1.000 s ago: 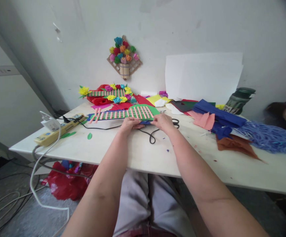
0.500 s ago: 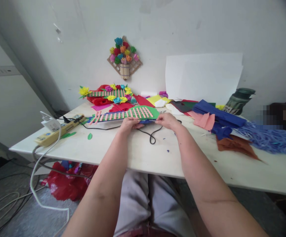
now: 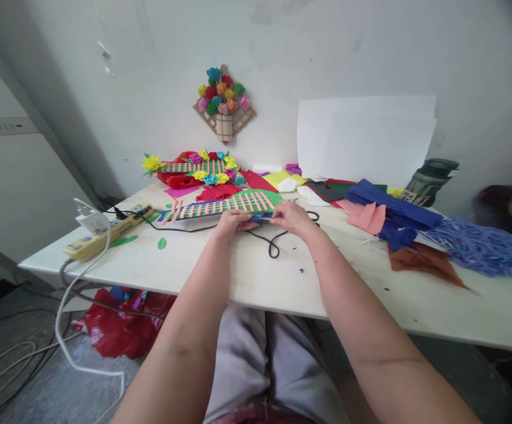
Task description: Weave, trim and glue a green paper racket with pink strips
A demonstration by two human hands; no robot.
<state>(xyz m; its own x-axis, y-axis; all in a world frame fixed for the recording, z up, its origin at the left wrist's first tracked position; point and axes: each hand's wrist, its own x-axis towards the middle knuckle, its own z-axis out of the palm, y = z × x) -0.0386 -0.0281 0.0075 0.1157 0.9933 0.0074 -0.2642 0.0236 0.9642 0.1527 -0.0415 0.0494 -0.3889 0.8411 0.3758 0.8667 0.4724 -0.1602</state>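
Observation:
A green guitar-shaped craft piece (image 3: 256,201) with woven pink strips and a blue edge lies in front of me on the table, raised a little along its near side. Fingers of my left hand (image 3: 234,224) are closed on its near blue edge. At the right end of that edge, my right hand (image 3: 291,217) pinches the border between thumb and fingers; the exact bit under the fingertips is hidden. A black cord (image 3: 274,248) loops on the table just below both hands.
A yellow power strip (image 3: 88,242) with a white charger sits at left. Behind is a flower-trimmed guitar piece (image 3: 194,168). Coloured paper sheets (image 3: 388,203), blue shredded strands (image 3: 485,244) and a dark green bottle (image 3: 430,182) occupy the right. Scissor handles (image 3: 313,217) show beside my right wrist.
My right hand has shifted slightly left along the craft piece's edge, uncovering more of the black loops beside the wrist. The left hand stays in place.

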